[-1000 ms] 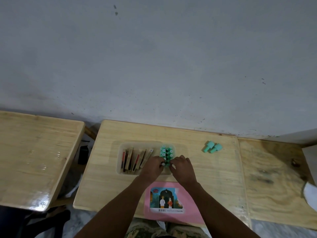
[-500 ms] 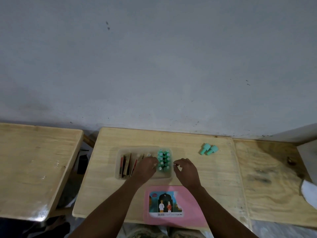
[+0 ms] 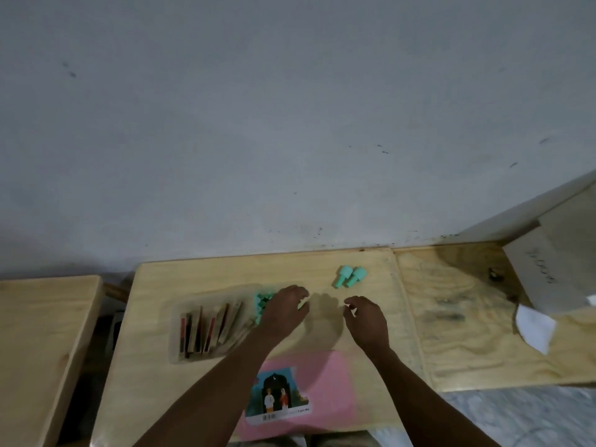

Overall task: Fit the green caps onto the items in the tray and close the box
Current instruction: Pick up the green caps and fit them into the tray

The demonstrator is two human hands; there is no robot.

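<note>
A clear plastic tray lies on the wooden table. Flat brown and red sticks fill its left part. A cluster of green-capped items stands in its right part, mostly hidden under my left hand. That hand's fingers curl down over the cluster, and a bit of green shows at the fingertips. My right hand hovers right of the tray with loosely curled fingers and nothing visible in it. Two loose green caps lie side by side beyond the right hand. The pink box with a picture label lies at the near edge.
A second wooden table stands to the left across a gap. A plywood board adjoins on the right, with a white carton, a white paper scrap and a small dark object. A grey wall is behind.
My left hand has slid right from the sticks onto the green-capped cluster. My right hand has pulled away from the tray to the right. The view has shifted.
</note>
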